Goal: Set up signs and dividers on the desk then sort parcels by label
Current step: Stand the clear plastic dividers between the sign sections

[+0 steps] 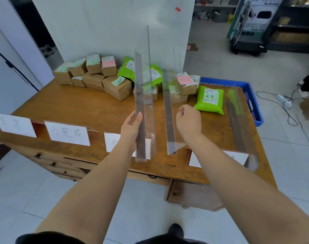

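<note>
Both bare forearms reach forward over the near edge of the wooden desk. The left hand grips the lower part of a clear divider, thumb on its near face, holding it upright. The right hand is curled, knuckles up, beside a second clear divider; whether its fingers pinch the sheet cannot be told, since they are turned away from view. A third divider stands on the desk right of the right hand.

Four white signs show along the near edge: two left of the left hand, one partly hidden behind the left wrist, one cut off by the right forearm. Their writing is only partly readable.

Beyond the hands lie brown boxes, about a dozen, the exact number unclear through the transparent sheets, and three green mailers, one just past the right hand. A blue crate sits at the desk's far right corner.
</note>
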`<action>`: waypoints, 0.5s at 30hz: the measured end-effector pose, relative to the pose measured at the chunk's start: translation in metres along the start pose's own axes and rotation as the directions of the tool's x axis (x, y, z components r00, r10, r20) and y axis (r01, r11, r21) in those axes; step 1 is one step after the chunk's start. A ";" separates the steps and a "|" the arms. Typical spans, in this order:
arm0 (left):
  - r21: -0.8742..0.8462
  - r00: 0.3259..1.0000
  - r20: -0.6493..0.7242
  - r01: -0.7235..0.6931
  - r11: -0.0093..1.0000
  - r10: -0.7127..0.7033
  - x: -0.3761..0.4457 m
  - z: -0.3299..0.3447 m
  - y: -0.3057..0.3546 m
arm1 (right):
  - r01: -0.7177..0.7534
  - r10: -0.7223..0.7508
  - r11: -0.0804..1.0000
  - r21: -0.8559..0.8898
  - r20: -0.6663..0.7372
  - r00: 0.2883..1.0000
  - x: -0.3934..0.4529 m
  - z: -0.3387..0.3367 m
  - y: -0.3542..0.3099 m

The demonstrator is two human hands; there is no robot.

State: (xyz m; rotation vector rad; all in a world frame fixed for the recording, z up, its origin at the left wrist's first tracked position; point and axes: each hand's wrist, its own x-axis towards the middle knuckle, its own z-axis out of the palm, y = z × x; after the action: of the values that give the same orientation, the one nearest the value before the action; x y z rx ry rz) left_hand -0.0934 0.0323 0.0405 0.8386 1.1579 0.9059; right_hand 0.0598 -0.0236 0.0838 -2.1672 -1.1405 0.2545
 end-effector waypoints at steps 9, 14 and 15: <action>0.055 1.000 -0.007 -0.004 0.998 0.004 0.015 0.013 -0.010 | -0.151 0.171 0.977 -0.150 0.134 0.976 -0.009 0.027 0.026; 0.091 1.000 0.000 0.010 0.996 -0.010 0.019 0.009 -0.010 | -0.161 0.195 0.967 -0.197 0.167 0.966 -0.026 0.042 0.026; 0.099 1.000 0.003 0.012 0.995 -0.012 0.022 0.006 -0.009 | -0.165 0.197 0.967 -0.194 0.161 0.967 -0.029 0.043 0.025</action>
State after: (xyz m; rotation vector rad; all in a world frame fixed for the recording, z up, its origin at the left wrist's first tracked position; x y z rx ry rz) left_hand -0.0825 0.0482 0.0257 0.9119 1.2110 0.8420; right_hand 0.0392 -0.0364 0.0316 -2.4537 -1.0979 0.4518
